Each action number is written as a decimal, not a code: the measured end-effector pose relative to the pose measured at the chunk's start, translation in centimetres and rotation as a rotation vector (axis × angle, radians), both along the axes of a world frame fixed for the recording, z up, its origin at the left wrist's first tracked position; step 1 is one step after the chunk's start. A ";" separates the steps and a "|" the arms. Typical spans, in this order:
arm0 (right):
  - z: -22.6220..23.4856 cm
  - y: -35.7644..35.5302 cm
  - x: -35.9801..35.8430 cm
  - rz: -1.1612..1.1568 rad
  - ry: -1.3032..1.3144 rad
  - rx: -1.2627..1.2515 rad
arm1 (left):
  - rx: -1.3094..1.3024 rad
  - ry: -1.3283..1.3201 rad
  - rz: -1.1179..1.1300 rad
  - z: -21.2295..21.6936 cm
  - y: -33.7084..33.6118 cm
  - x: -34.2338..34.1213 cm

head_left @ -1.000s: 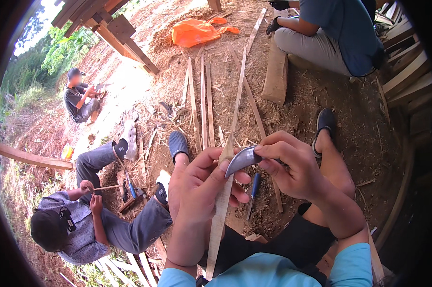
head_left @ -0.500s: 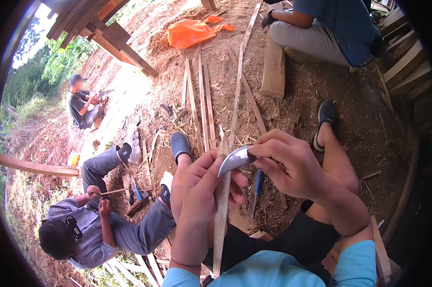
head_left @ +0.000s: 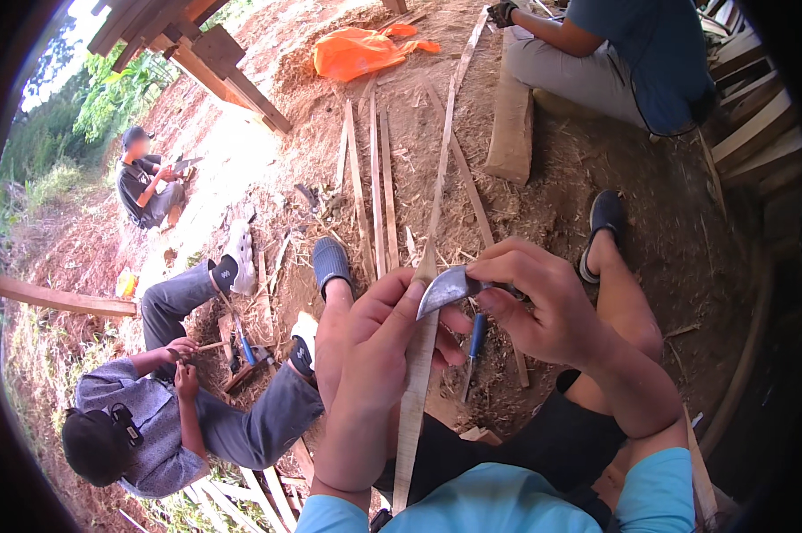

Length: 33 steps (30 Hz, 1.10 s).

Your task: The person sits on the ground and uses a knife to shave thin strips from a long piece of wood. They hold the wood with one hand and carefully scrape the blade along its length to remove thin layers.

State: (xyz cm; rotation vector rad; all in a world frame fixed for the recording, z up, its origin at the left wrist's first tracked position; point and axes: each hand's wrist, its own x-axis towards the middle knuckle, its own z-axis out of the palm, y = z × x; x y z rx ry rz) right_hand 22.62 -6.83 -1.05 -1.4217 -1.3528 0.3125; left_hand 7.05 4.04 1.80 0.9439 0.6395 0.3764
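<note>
- Left hand [head_left: 374,355] is wrapped around a long strip [head_left: 416,373], thumb laid along its upper part; the strip runs from 6 o'clock toward 12.
- Right hand [head_left: 543,306] grips a curved knife [head_left: 447,287], the blade resting across the strip just above the left thumb.
- A blue-handled tool [head_left: 474,342] lies on the dirt under the hands.
- At 8 o'clock a person in grey [head_left: 152,417] sits working.
- Slats [head_left: 379,178] lie on the ground toward 12.
- An orange bag [head_left: 356,51] lies at 11 o'clock.

Open-air woodworking yard on bare earth.
Split slats [head_left: 379,182] litter the dirt at centre, timber beams [head_left: 219,62] stand upper left, greenery [head_left: 107,102] beyond, people [head_left: 147,182] sit working.
</note>
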 end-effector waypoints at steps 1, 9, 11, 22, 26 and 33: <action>-0.1 0.0 0.0 0.007 0.014 -0.008 | -0.011 -0.012 -0.041 0.0 0.2 -0.3; -0.6 1.1 -1.0 0.028 0.024 -0.007 | 0.005 0.020 0.005 0.4 0.8 -1.2; -0.4 1.4 -1.1 0.036 0.010 -0.018 | 0.002 -0.005 0.014 0.2 1.1 -1.6; 0.0 1.4 -0.9 0.053 -0.032 0.002 | -0.015 -0.011 -0.062 0.3 0.9 -2.5; -0.1 1.0 0.2 -0.049 -0.139 0.059 | 0.062 -0.037 -0.087 -0.1 -0.4 -2.2; -1.7 0.7 1.5 -0.427 -0.204 0.185 | 0.212 0.030 0.054 0.1 -2.5 0.3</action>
